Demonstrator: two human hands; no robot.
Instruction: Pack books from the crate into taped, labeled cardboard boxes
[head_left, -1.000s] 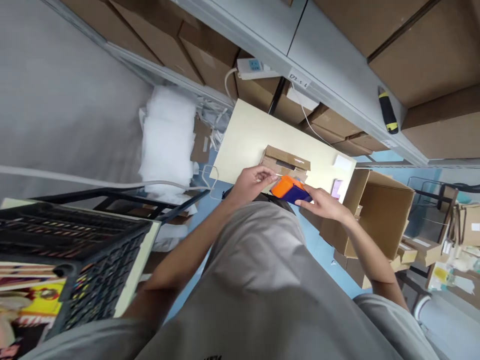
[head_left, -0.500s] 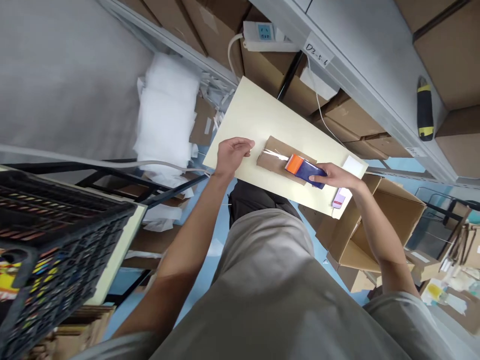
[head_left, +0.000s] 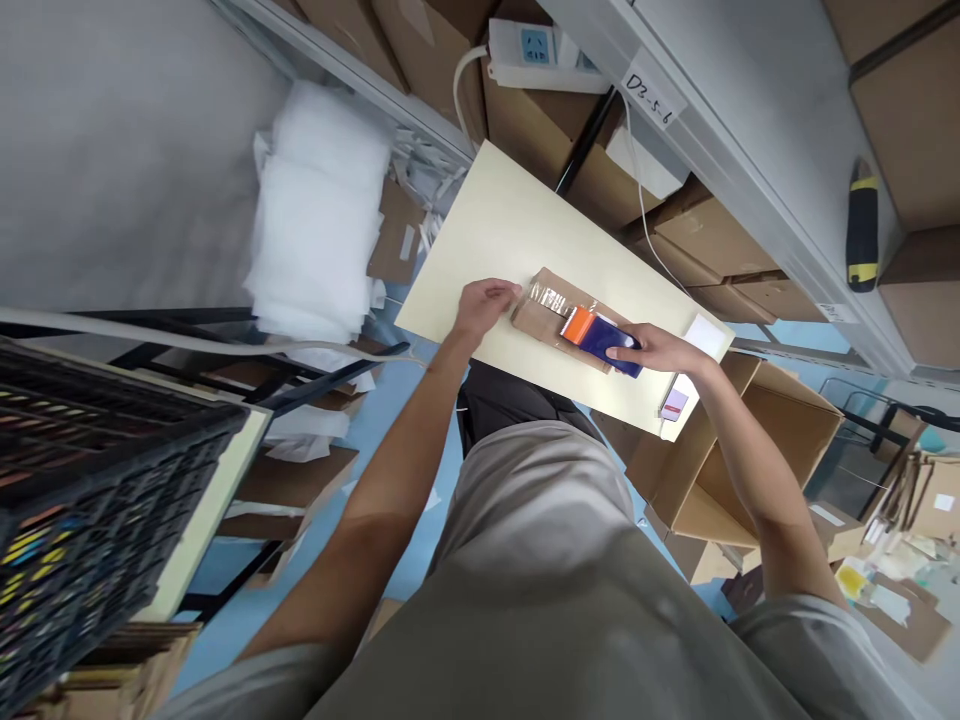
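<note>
A small brown cardboard box (head_left: 529, 318) lies slantwise on the cream-coloured board, with shiny clear tape (head_left: 551, 297) along its top. My right hand (head_left: 652, 347) is wrapped round a dark blue tape dispenser (head_left: 609, 340) whose orange head (head_left: 577, 325) rests on or just over the box's middle. At the box's left end is my left hand (head_left: 484, 303), thumb and fingers pressed together, their tips close to the cardboard. Whether a tape end is between them cannot be made out.
The cream board (head_left: 465, 240) carries a phone-like device (head_left: 675, 400) and a white label stack (head_left: 705, 335) at its right. An open carton (head_left: 780, 410) stands beyond. White foam sheets (head_left: 322, 220), a black crate (head_left: 172, 480), a power strip (head_left: 547, 55) and a utility knife (head_left: 862, 225) surround it.
My left hand has moved right, up to the box's end. The tape dispenser in my right hand has shifted slightly left along the box. The view has shifted a little.
</note>
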